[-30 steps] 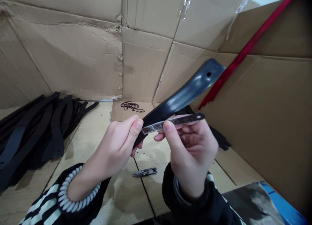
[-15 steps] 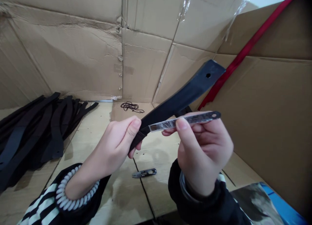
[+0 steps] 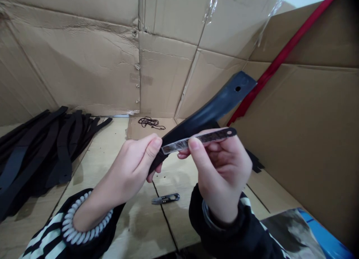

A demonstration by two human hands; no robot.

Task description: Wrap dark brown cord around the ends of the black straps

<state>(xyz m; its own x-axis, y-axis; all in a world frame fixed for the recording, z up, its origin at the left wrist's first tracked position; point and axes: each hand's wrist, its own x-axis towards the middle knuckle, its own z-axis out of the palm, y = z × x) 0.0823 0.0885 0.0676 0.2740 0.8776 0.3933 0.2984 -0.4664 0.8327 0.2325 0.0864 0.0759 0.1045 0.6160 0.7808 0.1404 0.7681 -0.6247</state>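
Two dark pieces are held up over the surface, one in each hand. The left hand is closed snugly around the lower end of a long black strap, which rises toward the far right and ends in a broad tip with one round punched hole. The right hand holds a narrow strip in a tight pinch between thumb and fingers. The strip has a small hole near its right tip, and clear film sheathes its left end, which lies over the strap, though it is hard to tell whether they touch. The strap looks light and fairly stiff, with some spring, and its smooth sheen may let fingers slide, so its broad middle seems the surest place to hold. The strip looks thin and light, and its film slippery, so the bare dark part should give the better pinch. Thread snips lie on the surface, near and below the hands, with a small tangle of dark cord farther off and a heap of black straps to the left. Cardboard sheets line the far side, a red band runs along the right, and a coiled white bracelet circles the left wrist.
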